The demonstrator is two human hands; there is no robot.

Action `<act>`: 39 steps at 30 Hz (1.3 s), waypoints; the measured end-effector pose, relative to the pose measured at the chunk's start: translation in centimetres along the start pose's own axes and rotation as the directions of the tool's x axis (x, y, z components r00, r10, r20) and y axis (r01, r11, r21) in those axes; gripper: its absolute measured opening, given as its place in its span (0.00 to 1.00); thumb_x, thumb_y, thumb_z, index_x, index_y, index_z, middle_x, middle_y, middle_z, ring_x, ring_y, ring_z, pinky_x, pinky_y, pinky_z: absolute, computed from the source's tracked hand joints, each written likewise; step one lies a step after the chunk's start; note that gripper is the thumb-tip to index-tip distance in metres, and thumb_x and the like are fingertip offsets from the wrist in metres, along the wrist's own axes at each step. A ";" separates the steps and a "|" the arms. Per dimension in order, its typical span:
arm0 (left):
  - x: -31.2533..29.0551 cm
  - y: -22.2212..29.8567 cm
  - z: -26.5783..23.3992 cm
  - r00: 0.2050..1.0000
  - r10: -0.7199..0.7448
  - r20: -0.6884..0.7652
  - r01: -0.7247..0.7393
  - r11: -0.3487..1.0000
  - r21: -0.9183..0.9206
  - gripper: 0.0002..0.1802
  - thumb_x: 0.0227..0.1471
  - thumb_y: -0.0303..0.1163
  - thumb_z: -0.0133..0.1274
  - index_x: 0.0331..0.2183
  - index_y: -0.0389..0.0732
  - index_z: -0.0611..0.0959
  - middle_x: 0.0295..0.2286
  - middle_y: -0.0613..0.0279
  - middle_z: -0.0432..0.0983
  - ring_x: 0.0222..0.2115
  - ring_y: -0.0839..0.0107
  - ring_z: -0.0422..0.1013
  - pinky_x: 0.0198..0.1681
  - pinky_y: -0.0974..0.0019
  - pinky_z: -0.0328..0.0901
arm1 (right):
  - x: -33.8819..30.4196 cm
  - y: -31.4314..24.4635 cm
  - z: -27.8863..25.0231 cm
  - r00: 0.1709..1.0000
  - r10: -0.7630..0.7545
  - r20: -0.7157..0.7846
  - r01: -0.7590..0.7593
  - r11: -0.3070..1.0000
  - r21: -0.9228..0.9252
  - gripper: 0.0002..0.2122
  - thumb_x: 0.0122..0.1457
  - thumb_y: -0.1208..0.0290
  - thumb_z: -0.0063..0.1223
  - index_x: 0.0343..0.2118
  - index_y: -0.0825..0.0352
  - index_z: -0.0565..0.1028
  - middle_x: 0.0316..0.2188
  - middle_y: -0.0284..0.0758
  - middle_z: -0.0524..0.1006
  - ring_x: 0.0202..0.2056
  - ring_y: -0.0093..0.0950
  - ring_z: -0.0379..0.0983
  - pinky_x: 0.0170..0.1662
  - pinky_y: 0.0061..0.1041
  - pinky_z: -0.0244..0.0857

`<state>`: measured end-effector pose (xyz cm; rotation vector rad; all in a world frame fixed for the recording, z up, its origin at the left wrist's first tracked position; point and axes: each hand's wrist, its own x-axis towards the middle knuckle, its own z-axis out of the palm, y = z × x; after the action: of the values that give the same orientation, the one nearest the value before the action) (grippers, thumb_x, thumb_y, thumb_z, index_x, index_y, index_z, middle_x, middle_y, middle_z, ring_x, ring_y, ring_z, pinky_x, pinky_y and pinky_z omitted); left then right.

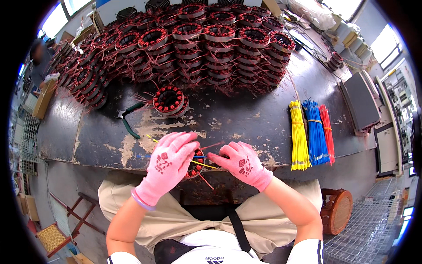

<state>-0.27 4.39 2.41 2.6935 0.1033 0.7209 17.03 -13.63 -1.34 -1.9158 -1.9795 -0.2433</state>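
Observation:
At the table's front edge, a ring-shaped motor stator [198, 169] with red windings sits partly under my left hand [169, 160]. That hand wears a pink glove, its fingers bent over the stator and hiding much of it. A yellow wire [209, 166] and a blue wire [199, 157] cross the ring and come out on both sides of my left hand. Thin red leads stick out from the stator. Just to its right is my right hand [244, 163], also pink-gloved, fingers curled and thumb toward the blue wire's end. What its fingers pinch, if anything, is hidden.
Bundled yellow wires [299, 136], blue wires [315, 132] and red wires [327, 134] lie to the right. Two stacked stators [170, 102] stand ahead, beside green-handled pliers [130, 123]. Many stator stacks [220, 53] fill the back. A wooden stool [337, 211] is at lower right.

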 end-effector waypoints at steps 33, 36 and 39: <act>-1.0 0.0 4.1 0.987 -0.122 0.109 0.130 0.989 -0.068 0.15 0.57 0.24 0.50 0.47 0.38 0.80 0.47 0.53 0.75 0.51 0.52 0.69 0.57 0.52 0.61 | -28.1 12.3 -13.1 0.051 0.928 -0.370 -0.953 0.155 0.259 0.10 0.56 0.65 0.62 0.36 0.66 0.80 0.29 0.40 0.82 0.34 0.37 0.80 0.38 0.33 0.70; -0.7 0.5 4.3 0.987 -0.114 0.114 0.124 0.989 -0.087 0.15 0.57 0.24 0.50 0.47 0.38 0.80 0.47 0.54 0.75 0.50 0.52 0.69 0.57 0.52 0.61 | -29.5 11.2 -14.7 0.043 0.908 -0.418 -0.992 0.088 0.088 0.09 0.56 0.64 0.61 0.32 0.66 0.80 0.31 0.39 0.80 0.33 0.39 0.78 0.38 0.35 0.70; -0.6 0.5 3.7 0.984 -0.109 0.142 0.119 0.991 -0.065 0.17 0.57 0.25 0.51 0.48 0.37 0.79 0.48 0.52 0.75 0.51 0.50 0.69 0.57 0.52 0.61 | -27.8 8.6 -16.2 -0.035 0.798 -0.602 -0.977 0.098 0.187 0.07 0.56 0.68 0.60 0.29 0.66 0.77 0.29 0.36 0.76 0.29 0.34 0.77 0.36 0.32 0.69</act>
<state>1.02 2.64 -0.64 2.6334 0.1905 0.4927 27.98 -44.88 1.79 -2.4635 0.1001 -0.6545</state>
